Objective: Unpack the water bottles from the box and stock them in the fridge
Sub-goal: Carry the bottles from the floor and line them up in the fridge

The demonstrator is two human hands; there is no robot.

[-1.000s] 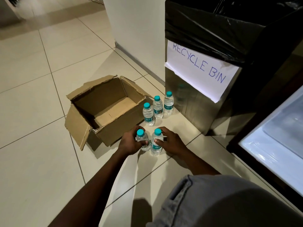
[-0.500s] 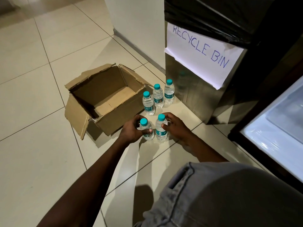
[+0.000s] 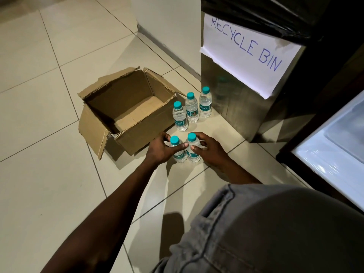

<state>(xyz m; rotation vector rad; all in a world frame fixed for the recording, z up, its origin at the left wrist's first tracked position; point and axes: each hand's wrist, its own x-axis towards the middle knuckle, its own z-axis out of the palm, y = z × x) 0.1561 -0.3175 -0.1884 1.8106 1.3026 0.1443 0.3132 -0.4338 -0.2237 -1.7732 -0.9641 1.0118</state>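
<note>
On the floor — both hands' grip round two bottles.

Both arms reach forward and down, the left hand and right hand side by side, fingers curled inward toward each other, thumbs nearly meeting; a bent knee sits near right.

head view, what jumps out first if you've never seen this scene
Two hands, left and right, each grip a teal-capped bottle upright on the tiled floor. Left of them sits an open box, behind them three more bottles in a row. A white sign reading RECYCLE BIN hangs on the bin at upper right.
</note>
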